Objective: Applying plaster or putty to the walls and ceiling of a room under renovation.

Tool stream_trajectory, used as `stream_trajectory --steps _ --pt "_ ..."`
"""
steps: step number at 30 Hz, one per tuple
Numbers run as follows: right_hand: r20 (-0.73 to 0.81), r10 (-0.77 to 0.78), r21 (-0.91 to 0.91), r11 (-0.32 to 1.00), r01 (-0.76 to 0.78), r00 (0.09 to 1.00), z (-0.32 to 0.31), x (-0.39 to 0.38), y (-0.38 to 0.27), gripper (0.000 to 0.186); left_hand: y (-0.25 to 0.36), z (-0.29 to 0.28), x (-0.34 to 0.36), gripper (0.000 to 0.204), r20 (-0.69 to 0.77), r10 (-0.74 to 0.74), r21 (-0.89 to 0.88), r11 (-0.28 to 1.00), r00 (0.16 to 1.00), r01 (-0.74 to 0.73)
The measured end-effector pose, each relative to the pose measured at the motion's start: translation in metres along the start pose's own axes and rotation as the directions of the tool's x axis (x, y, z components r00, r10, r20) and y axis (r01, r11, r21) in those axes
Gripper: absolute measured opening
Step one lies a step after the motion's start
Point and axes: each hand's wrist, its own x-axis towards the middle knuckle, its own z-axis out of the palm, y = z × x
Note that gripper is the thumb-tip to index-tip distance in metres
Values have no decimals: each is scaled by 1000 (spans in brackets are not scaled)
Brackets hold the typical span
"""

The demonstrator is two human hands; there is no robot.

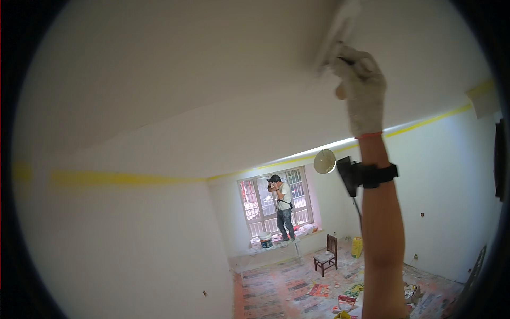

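My right hand (362,77), in a pale work glove, is raised overhead with its fingers closed around a plastering trowel (340,29). The trowel's long, flat blade is smeared by motion and lies at or very near the white ceiling (212,58); exact contact cannot be made out. Below the glove, a red band circles the wrist, and a black strap (374,174) with a small device and a cable wraps the forearm. No part of my left hand shows.
Yellow tape or paint lines the walls' tops. A round lamp (324,161) hangs ahead. By the window, another person stands on a raised plank beside a bucket (265,240). A wooden chair (326,255), yellow jug (357,246) and several bags (347,303) stand on the stained floor.
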Motion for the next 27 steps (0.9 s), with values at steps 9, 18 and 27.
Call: stream_trajectory --steps 9,18,27 --pt "80 -285 -199 934 295 955 318 -124 -62 14 -40 -63 -47 20 -175 -105 -209 976 979 67" --pt "133 -287 -79 951 299 949 598 -220 -144 16 -65 -151 -109 23 -346 -43 -73 997 937 19" --pt "673 20 364 861 -355 739 656 -280 -144 21 -49 -235 -97 23 -324 274 207 954 905 -214"
